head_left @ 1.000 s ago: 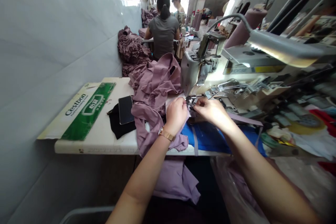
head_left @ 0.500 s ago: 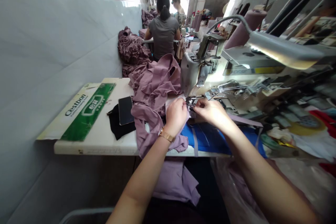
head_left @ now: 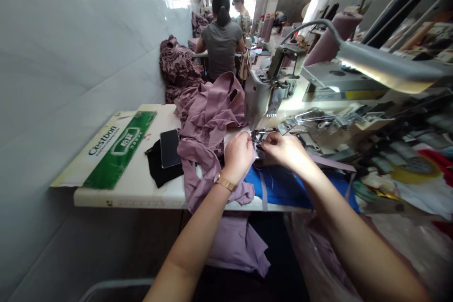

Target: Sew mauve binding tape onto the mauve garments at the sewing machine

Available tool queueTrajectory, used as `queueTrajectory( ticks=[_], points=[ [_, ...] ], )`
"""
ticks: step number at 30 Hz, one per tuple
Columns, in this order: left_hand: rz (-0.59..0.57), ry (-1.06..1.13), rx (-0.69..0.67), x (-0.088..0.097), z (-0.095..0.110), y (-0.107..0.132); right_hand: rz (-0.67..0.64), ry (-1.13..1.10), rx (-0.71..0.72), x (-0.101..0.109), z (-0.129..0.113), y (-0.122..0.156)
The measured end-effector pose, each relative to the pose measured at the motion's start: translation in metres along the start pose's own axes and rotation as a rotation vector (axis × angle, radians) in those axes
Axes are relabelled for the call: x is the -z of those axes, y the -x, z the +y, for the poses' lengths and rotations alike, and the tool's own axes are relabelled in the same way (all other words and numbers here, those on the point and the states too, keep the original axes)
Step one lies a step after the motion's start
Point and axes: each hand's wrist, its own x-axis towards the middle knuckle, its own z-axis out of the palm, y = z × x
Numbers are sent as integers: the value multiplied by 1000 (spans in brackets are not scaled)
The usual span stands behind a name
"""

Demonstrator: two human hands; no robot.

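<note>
Recording the work point: the mauve garment (head_left: 208, 122) lies on the tabletop (head_left: 130, 196) in loose folds, left of the sewing machine head (head_left: 260, 94), with one part drawn to the presser foot (head_left: 260, 138). The left hand (head_left: 239, 156), a gold wristwatch (head_left: 225, 181) on its wrist, and the right hand (head_left: 285, 151) meet at the foot. Both grips are closed in a tight pinch. The fingers hide what they hold, probably the cloth edge, though this cannot be confirmed.

Progress as far as visible: a narrow mauve strip (head_left: 332, 163) runs right of the foot, above a blue cloth (head_left: 279, 188). Any stitching is too small to read, so the finished length cannot be judged. Most of the garment lies bunched on the tabletop, and a length hangs over its front edge.

A larger heap of mauve cloth (head_left: 179, 68) sits against the tiled wall (head_left: 88, 66). Also present: a phone (head_left: 170, 148) on black cloth (head_left: 159, 170), a Cestbon carton (head_left: 116, 148), and a co-worker in a grey shirt (head_left: 222, 45) seated farther along.
</note>
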Motion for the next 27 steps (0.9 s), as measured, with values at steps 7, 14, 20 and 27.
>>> queueTrajectory(
  ticks=[7, 14, 20, 27],
  points=[
    [-10, -12, 4, 1, 1, 0, 18, 2, -1, 0, -1, -1],
    [-8, -15, -2, 1, 1, 1, 18, -7, -11, 0, -2, 0],
    [-2, -28, -10, 1, 1, 0, 26, -4, -9, 2, -3, 1],
    [-2, -27, -9, 2, 1, 1, 7, 9, 12, 2, 0, 1]
  ],
)
